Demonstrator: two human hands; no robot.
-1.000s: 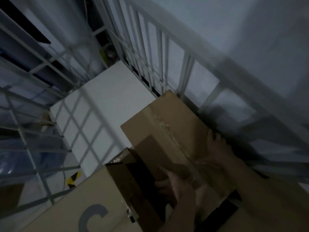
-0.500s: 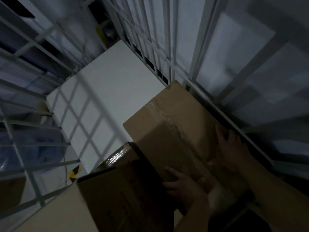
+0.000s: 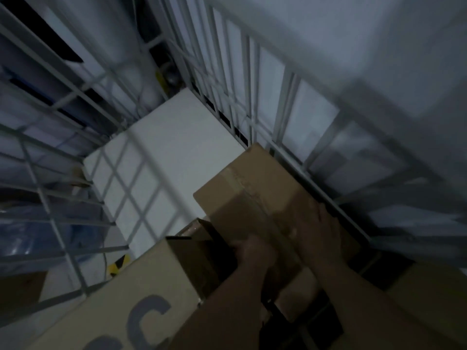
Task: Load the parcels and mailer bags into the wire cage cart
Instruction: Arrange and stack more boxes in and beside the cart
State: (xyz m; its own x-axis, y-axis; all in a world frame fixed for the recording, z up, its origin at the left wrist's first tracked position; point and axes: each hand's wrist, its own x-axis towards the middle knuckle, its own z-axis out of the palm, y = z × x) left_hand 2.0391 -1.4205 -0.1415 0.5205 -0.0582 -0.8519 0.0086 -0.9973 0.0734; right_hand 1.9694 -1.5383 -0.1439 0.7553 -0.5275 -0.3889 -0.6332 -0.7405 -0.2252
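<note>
You had the brown cardboard parcel (image 3: 252, 198), taped along its top seam, tilted at the centre right of the frame, close against the right side bars of the white wire cage cart (image 3: 255, 92). Its near end sat beside a larger cardboard box (image 3: 131, 294), printed with grey letters, at the lower left, over the cart's white floor (image 3: 164, 152).

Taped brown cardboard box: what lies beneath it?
Beneath the taped brown cardboard box, only a dark carton at its near-left edge and white cart floor beyond show; directly underneath is covered.
</note>
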